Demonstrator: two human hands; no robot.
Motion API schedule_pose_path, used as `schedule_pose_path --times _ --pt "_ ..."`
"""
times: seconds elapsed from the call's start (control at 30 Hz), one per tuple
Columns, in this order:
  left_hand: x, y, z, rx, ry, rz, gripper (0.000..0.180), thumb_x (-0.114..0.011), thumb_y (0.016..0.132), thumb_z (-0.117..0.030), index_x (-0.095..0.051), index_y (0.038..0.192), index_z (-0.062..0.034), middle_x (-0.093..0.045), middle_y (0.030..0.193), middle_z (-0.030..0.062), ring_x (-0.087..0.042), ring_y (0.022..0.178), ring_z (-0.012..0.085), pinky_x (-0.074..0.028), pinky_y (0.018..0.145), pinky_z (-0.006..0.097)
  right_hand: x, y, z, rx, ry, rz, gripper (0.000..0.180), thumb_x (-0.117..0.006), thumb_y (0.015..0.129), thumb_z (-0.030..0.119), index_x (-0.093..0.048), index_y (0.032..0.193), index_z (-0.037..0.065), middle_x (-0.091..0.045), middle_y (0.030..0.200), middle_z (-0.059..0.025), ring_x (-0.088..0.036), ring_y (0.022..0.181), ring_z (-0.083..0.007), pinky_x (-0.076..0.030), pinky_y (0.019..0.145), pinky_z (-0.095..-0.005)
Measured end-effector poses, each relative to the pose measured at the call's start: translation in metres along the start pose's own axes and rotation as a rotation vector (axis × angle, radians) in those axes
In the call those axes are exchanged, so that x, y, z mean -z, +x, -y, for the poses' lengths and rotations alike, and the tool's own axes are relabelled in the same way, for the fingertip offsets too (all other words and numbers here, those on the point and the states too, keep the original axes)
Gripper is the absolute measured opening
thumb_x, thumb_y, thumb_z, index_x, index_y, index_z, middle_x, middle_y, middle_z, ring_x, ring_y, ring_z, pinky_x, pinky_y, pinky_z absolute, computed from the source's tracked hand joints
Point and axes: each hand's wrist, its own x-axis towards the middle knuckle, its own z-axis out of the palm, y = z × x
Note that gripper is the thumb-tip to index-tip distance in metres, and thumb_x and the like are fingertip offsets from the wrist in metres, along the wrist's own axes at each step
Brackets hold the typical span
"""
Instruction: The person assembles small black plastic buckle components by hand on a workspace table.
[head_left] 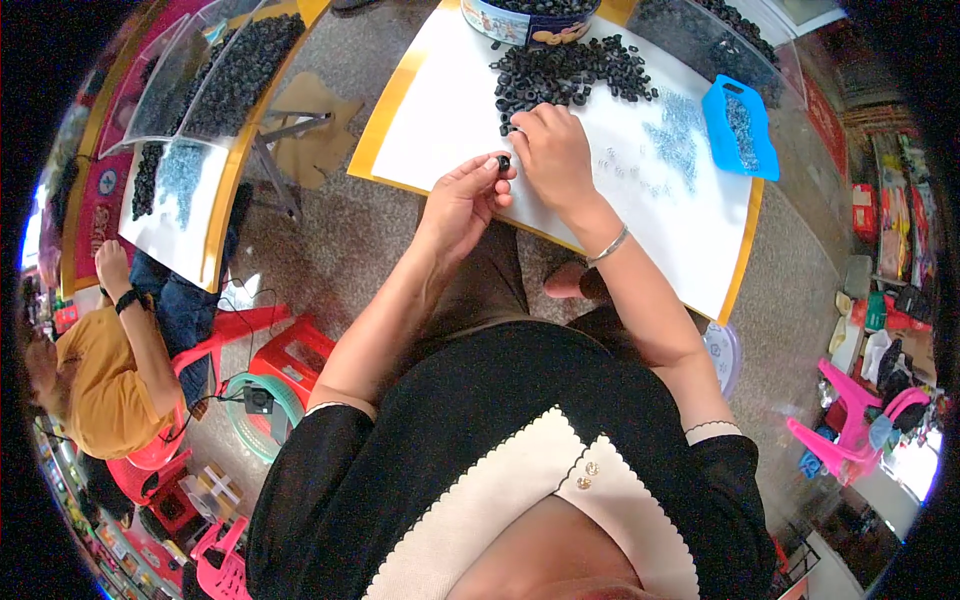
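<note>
My left hand [465, 208] is at the near edge of the white tabletop [440, 110], pinching a small black ring-shaped part [503, 163] between thumb and fingertips. Just beyond it, my right hand [556, 155] hovers over the tabletop with its fingers drawn together. Its fingertips are beside the near end of a loose pile of small black parts [570, 70]; what they hold, if anything, is too small to make out. To the right of this hand lie a few scattered small clear pieces [630, 170] and a denser spread of bluish clear pieces [675, 135].
A blue scoop-like tray [715, 120] of clear pieces stands at the table's right. A round tub [530, 28] of black parts is at the far edge. Leftward, another person [120, 380] sits by a second table [190, 240]. A pink stool [850, 430] stands right.
</note>
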Motion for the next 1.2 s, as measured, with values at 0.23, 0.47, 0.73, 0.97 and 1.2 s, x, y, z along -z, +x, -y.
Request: schedule_pose_path --times 0.23,0.47,0.73,0.97,1.2 --pt "-0.003 -0.001 -0.001 -0.008 0.004 0.014 0.024 -0.051 0.094 -0.011 -0.055 0.112 0.0042 -0.062 0.092 0.0087 -0.058 0.07 0.0092 -0.054 0.067 0.023 0.004 -0.01 -0.003 -0.087 0.124 0.051 0.005 -0.06 0.077 0.005 -0.057 0.081 0.004 -0.058 0.079 -0.0104 -0.054 0.08 -0.0299 -0.043 0.073 -0.0399" --pt "-0.004 0.0 0.0 -0.014 0.017 0.001 0.023 -0.051 0.094 -0.011 -0.055 0.111 0.0043 -0.062 0.091 0.0087 -0.058 0.069 0.0096 -0.053 0.066 0.023 0.002 -0.012 -0.007 -0.106 0.187 0.049 0.01 -0.061 0.076 0.004 -0.055 0.084 0.003 -0.058 0.08 -0.0118 -0.054 0.08 -0.0305 -0.044 0.073 -0.0397" --pt "-0.003 0.0 0.001 -0.006 0.027 -0.011 0.028 -0.052 0.094 -0.014 -0.054 0.117 0.0021 -0.062 0.093 0.0078 -0.057 0.069 0.0103 -0.051 0.065 0.022 0.003 -0.009 -0.002 -0.124 0.14 0.075 0.012 -0.063 0.076 0.005 -0.054 0.085 0.003 -0.057 0.08 -0.0118 -0.054 0.08 -0.0302 -0.044 0.072 -0.0392" --pt "-0.001 0.0 0.002 -0.021 0.013 0.012 0.023 -0.052 0.094 -0.01 -0.056 0.111 0.0045 -0.063 0.092 0.0104 -0.059 0.067 0.0102 -0.054 0.065 0.023 0.013 -0.024 -0.001 -0.501 0.64 0.018 0.013 -0.064 0.081 0.007 -0.064 0.093 0.003 -0.061 0.079 -0.003 -0.055 0.07 -0.0136 -0.044 0.067 -0.027" --pt "-0.023 -0.01 0.002 0.021 0.042 0.013 0.023 -0.056 0.091 -0.008 -0.057 0.111 0.0039 -0.064 0.091 0.0104 -0.059 0.068 0.0106 -0.053 0.064 0.023 0.059 -0.039 0.017 -0.767 1.159 0.135 0.014 -0.065 0.083 0.009 -0.065 0.096 0.002 -0.063 0.082 -0.0004 -0.053 0.074 -0.0068 -0.043 0.07 -0.0207"
